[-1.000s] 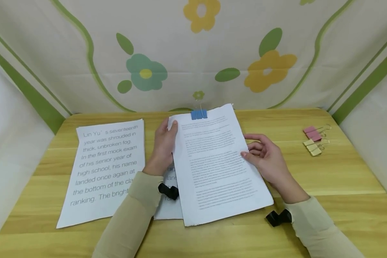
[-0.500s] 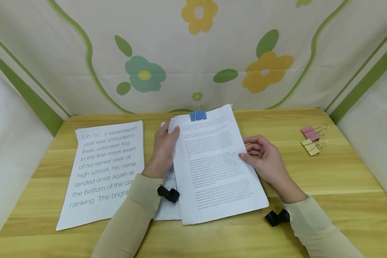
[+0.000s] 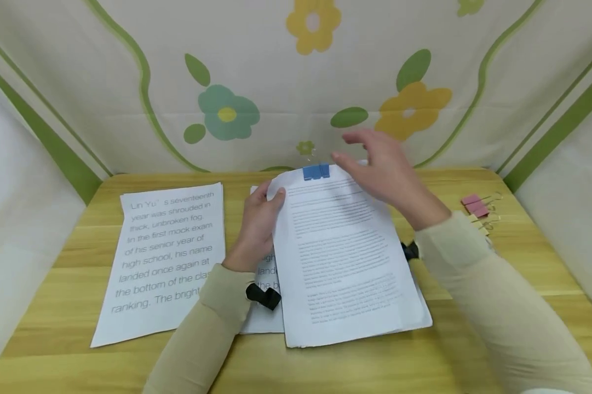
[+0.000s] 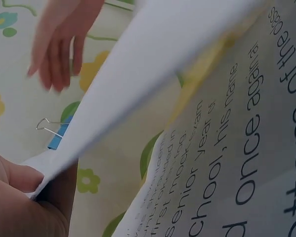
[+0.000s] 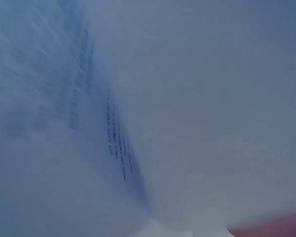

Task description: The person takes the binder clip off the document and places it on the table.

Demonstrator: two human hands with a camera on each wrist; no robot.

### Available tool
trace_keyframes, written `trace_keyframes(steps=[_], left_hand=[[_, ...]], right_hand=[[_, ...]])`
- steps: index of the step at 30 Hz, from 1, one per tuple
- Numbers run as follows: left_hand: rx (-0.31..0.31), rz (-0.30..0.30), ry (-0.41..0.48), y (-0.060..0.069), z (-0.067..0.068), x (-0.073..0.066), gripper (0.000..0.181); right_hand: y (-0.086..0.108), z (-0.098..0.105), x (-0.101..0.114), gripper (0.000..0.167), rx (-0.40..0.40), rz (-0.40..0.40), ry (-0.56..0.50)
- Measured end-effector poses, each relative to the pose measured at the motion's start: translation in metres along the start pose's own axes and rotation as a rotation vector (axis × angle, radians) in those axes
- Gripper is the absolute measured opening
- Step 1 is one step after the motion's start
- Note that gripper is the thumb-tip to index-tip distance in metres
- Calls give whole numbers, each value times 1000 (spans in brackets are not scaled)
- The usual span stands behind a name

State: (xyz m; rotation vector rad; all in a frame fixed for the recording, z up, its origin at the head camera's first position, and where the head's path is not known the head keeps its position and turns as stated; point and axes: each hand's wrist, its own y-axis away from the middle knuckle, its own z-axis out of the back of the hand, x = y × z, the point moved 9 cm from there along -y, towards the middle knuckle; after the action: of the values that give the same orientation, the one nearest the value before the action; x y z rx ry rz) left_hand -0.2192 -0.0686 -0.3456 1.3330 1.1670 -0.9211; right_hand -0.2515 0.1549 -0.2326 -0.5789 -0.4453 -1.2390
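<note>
A stack of printed sheets [image 3: 345, 262] is held up off the table, tilted, with a blue binder clip [image 3: 316, 172] on its top edge. My left hand [image 3: 258, 227] pinches the upper left edge of the stack, thumb in front and fingers behind. Just right of the clip, my right hand [image 3: 379, 167] is raised in front of the top right corner, fingers spread and holding nothing. In the left wrist view the clip [image 4: 61, 134] has its wire handles standing up, and the right hand [image 4: 63, 44] is apart from it. The right wrist view is blurred, mostly paper [image 5: 212, 108].
Large-print sheets [image 3: 162, 262] lie at the left of the wooden table [image 3: 54, 328]. Another large-print sheet [image 3: 261, 320] lies partly under the held stack. A pink binder clip [image 3: 475, 205] and a yellow one [image 3: 479, 221] lie at the right. A flowered cloth [image 3: 276, 71] hangs behind.
My right hand has let go of the stack's right edge and risen up and left to near the blue clip. My left hand keeps its hold; the stack has shifted slightly right.
</note>
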Motion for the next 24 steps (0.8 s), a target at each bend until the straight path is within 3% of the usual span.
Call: trace_keyframes(steps=[4, 7, 12, 17, 24], left_hand=[[18, -1, -6, 4, -8, 2, 37], [25, 1, -15, 6, -13, 4, 36], [38, -17, -18, 5, -17, 3, 36], [50, -18, -18, 4, -20, 2, 37], [69, 1, -9, 6, -22, 4, 39]], right_hand=[[-29, -30, 2, 69, 218, -29, 61], [-36, -47, -2, 59, 308, -35, 58], [-38, -53, -5, 46, 313, -20, -15], [-37, -50, -11, 58, 314, -105, -120], [-39, -45, -24, 69, 295, -218, -386]])
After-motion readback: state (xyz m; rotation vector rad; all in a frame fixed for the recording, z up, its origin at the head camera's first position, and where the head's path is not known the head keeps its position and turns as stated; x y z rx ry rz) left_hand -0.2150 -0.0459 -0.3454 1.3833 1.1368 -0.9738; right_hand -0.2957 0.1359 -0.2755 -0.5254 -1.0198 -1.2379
